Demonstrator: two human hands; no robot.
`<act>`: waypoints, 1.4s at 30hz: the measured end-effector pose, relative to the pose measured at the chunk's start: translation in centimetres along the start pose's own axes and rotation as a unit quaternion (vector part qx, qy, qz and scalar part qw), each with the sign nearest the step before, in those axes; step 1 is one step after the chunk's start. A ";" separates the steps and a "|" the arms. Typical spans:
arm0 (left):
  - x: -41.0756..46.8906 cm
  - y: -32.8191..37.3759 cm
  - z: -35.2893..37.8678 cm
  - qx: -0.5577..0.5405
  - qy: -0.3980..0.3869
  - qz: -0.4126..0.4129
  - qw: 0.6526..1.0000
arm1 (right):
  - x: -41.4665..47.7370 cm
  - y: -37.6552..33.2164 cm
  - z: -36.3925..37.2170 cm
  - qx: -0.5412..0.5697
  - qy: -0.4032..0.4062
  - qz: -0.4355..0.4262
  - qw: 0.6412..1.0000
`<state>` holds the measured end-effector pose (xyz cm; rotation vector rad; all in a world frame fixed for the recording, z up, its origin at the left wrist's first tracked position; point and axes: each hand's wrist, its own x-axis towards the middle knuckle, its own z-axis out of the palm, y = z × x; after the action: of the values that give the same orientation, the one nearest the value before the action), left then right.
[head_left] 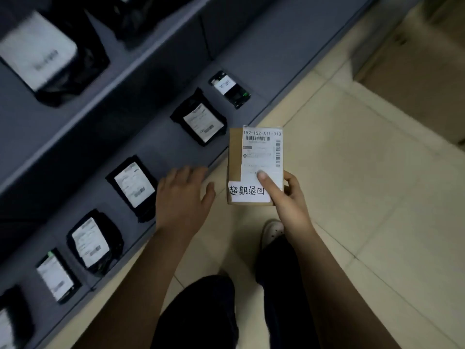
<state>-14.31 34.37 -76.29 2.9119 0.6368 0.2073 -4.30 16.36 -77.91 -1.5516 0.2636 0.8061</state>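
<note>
My right hand (286,197) grips a small brown cardboard box (235,152) from its lower right corner, thumb pressed on the white shipping label. A second white slip with handwritten characters is stuck along the box's bottom edge. The box hangs over the tiled floor, just beside the front edge of the low grey shelf (161,137). My left hand (182,197) hovers open, fingers relaxed, over the shelf's edge to the left of the box and holds nothing.
Several black plastic parcels with white labels lie in a row on the lower shelf, such as parcel (132,187) and parcel (200,118). A higher shelf holds larger black bags (50,56). Beige floor tiles (364,185) spread right; cardboard boxes (415,71) stand at the upper right.
</note>
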 end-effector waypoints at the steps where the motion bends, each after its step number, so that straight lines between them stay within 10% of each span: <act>1: 0.0 1.3 -2.1 -0.011 0.001 0.013 1.000 | -2.1 -1.5 -0.8 0.009 0.013 -0.006 1.000; 18: -10.4 23.4 -33.7 -0.151 0.043 0.272 0.949 | -41.4 -17.8 -15.5 0.088 0.217 -0.147 0.961; 42: -9.9 56.4 -32.3 -0.166 0.053 0.328 0.928 | -43.6 -20.2 -47.0 0.159 0.294 -0.155 0.930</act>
<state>-5.92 -16.61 -35.61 2.6732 -0.3607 0.4932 -8.11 -37.12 -37.35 -1.4412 0.5399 0.0264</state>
